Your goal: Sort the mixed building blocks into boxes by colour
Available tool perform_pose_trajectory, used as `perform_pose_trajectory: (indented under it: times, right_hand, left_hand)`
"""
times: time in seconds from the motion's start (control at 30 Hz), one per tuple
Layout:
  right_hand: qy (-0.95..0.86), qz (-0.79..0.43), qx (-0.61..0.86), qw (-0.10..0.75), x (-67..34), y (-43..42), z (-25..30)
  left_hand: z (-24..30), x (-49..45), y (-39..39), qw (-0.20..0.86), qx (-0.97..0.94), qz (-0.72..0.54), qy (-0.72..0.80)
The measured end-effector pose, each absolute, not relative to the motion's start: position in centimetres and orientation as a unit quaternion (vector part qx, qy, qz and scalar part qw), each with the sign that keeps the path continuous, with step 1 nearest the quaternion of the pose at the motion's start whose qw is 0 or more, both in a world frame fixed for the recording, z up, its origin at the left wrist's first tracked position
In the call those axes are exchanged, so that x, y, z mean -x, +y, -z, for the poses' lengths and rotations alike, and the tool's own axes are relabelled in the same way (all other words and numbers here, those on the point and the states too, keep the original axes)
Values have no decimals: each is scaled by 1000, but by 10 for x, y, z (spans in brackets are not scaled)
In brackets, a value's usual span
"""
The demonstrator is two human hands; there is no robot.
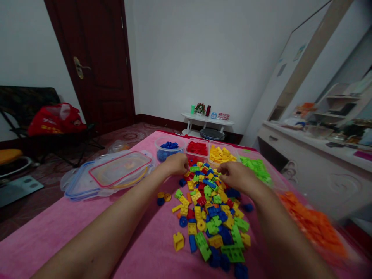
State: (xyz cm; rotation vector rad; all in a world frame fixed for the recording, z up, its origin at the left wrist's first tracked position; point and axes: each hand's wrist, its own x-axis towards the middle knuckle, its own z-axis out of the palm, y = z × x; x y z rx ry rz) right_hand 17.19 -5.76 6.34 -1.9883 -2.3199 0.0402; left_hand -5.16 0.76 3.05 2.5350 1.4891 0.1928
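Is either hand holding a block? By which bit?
Can't tell: the left hand and right hand are at the block pile; any grip is hidden.

A dark red-brown panelled wooden door (pixel 101 66) is standing beside a plain white wall (pixel 203 50); a low white side table (pixel 207 119) is standing before the wall, reddish patterned flooring (pixel 128 133) is showing, and a pale drawered cabinet (pixel 296 145) is lining the right.

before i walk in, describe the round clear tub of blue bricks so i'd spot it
Find the pink cloth, then look to its far edge. Just beyond the left hand stands a round, clear plastic tub of blue toy bricks. Its round shape and blue contents set it apart from the squarish, clear plastic container of red toy bricks to its right.
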Motion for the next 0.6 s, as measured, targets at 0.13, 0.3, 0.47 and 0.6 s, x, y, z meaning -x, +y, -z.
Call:
perform_pose_trajectory:
  times: [0.13, 0.3, 0.47, 0.6]
  right_hand:
    - [-801, 0, 588, 114, -149, -53, -48]
    - [-836, -20, 536, 114, -138, -45, -22]
    - [-807, 16, 587, 58, -140, -44, -19]
    - [-782, 10, 621, 44, -141, -46, -22]
  left_hand:
    - [-37, 55, 7, 198, -886, -66, 414]
    - [-35, 46, -1, 167, -890, -48, 421]
    - [-36, 36, -13, 110, -862, -24, 495]
    - [-33, 35, -15, 96, -871, -23, 482]
